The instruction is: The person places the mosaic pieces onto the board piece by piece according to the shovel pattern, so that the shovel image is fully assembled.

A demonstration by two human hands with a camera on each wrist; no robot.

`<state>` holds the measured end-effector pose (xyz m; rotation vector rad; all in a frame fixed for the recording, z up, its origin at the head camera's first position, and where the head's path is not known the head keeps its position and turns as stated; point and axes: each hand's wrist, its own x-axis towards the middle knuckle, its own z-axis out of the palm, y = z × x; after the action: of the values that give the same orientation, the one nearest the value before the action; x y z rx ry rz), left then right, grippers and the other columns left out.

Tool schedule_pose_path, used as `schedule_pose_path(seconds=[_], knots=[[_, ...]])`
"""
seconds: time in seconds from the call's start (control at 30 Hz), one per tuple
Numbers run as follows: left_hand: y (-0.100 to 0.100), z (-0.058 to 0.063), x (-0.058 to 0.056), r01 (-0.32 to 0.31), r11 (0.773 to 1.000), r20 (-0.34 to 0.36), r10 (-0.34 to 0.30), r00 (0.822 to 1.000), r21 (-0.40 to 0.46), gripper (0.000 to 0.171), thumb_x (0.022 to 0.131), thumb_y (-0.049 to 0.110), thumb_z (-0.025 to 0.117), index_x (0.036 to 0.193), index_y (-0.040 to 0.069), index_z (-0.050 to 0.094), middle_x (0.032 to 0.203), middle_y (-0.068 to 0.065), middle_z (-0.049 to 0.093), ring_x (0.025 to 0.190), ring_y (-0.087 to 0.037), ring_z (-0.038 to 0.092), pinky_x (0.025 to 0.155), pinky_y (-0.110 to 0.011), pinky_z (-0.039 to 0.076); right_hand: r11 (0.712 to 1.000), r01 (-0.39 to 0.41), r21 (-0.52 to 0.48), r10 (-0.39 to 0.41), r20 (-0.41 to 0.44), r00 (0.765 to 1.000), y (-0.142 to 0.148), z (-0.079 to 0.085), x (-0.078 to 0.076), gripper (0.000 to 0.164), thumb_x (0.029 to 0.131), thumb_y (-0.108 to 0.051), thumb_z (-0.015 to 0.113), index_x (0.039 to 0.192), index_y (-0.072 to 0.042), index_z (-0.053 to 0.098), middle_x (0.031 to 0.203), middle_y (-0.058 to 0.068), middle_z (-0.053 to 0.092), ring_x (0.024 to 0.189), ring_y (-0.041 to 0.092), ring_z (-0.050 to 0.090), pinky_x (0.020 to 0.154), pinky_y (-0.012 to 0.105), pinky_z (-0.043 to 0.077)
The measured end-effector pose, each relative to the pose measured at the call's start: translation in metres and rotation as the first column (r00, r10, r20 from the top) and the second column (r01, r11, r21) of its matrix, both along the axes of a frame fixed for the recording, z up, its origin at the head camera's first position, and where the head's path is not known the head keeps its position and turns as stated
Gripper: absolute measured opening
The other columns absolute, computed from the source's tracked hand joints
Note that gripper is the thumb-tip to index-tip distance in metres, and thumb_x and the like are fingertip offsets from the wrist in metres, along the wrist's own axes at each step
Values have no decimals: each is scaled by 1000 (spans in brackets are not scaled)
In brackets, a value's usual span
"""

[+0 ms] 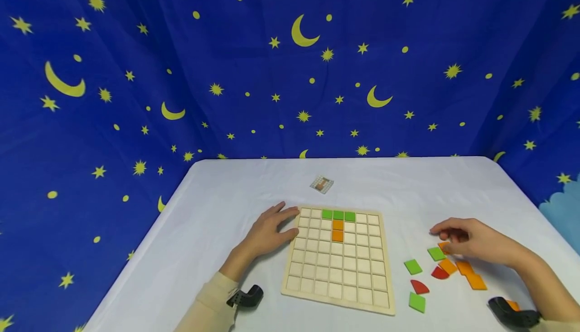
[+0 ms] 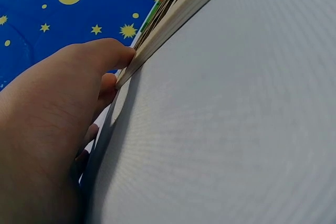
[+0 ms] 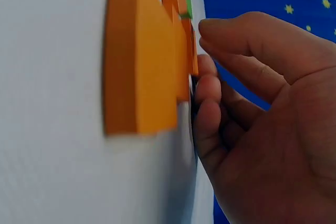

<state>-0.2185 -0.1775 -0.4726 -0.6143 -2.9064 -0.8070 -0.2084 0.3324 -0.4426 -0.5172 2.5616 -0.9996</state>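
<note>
My left hand (image 1: 271, 231) rests at the left edge of a wooden grid board (image 1: 317, 274), its thumb and a fingertip at the rim. In the left wrist view the thumb touches the board's side. Three green square tiles (image 1: 338, 215) lie in the board's top row, with two orange square tiles (image 1: 337, 236) in a column below the middle one. My right hand (image 1: 480, 241) is over the loose tiles at the right, thumb tip at an orange tile (image 1: 443, 246), fingers loosely bent and a gap between thumb and index finger. A green tile (image 1: 436, 254) lies beside that thumb.
Around the right hand lie more orange tiles (image 1: 477, 281), red quarter-circle tiles (image 1: 419, 286) and green tiles (image 1: 417, 302). A small card (image 1: 322, 184) with a printed grid pattern is behind the board. A blue star-print cloth (image 1: 340, 75) hangs behind the white table (image 1: 235, 186).
</note>
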Motion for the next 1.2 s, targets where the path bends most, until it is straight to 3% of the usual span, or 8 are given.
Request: schedule_pose_path(seconds=[0.13,0.37,0.87,1.2], knots=[[1,1,-1,4,1000,-8,-4,1000,9,54,88,49,62,137,29,55,146,1,44,139,-27,29,105,-58,28,1000,-14,-24,15,25,1000,9,0,0,34,86,-17,70,119,-10,63,95,7,58,82,17,51,63,26,44],[1,-1,-3,8,1000,-10,-8,1000,-9,54,88,51,62,138,31,54,146,2,45,139,-25,29,106,-56,28,999,-18,-44,16,-29,999,11,-3,-1,28,89,-17,68,116,-9,64,95,6,59,78,16,51,61,26,43],[0,-3,-2,13,1000,1,-13,1000,-15,55,89,54,60,139,32,52,146,3,44,140,-24,27,107,-55,27,998,-40,-52,41,16,999,7,-1,1,37,81,-9,73,117,-10,63,92,8,53,79,17,47,60,26,40],[1,1,0,13,1000,0,-13,1000,-6,54,89,51,61,138,30,53,145,3,45,139,-26,28,107,-55,27,1000,1,20,0,-83,997,0,0,4,32,82,-20,76,113,-17,71,94,0,60,73,16,49,57,25,40]])
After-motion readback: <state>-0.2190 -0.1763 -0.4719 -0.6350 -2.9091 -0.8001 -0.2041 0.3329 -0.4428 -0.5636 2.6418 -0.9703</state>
